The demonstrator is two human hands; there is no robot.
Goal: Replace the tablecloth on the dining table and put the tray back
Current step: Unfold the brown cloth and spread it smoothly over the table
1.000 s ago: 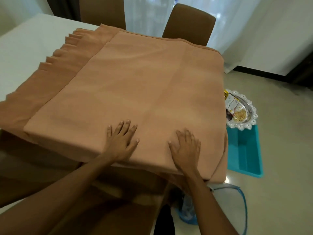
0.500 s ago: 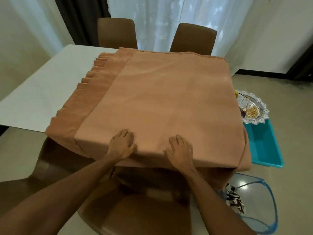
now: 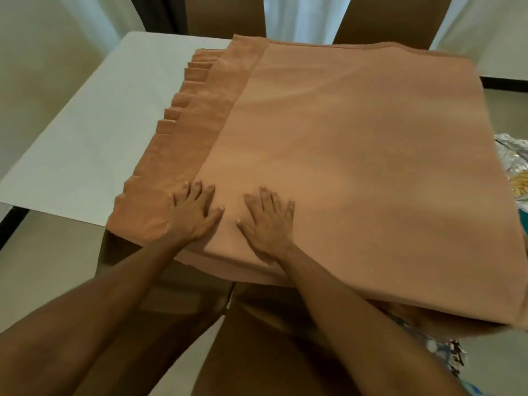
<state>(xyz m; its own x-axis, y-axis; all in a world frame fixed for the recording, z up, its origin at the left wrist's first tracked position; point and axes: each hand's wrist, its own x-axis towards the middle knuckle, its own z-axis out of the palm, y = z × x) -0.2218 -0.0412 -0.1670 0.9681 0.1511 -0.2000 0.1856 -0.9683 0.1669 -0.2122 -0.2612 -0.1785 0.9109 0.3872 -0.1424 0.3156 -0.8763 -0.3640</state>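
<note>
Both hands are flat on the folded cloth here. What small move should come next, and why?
Probably grip the top layer's left edge and open it leftward. The tablecloth lies folded in layers over the right part of the table, whose left part is bare white; the left hand and right hand rest flat by the near edge, holding nothing.

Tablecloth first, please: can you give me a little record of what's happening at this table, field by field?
Tablecloth: orange, partly folded, covering the table's right part
Table: white top bare on the left
Left hand: flat on the cloth, fingers spread
Right hand: flat on the cloth beside it
Tray: silver, past the cloth's right edge, not on the table
</note>
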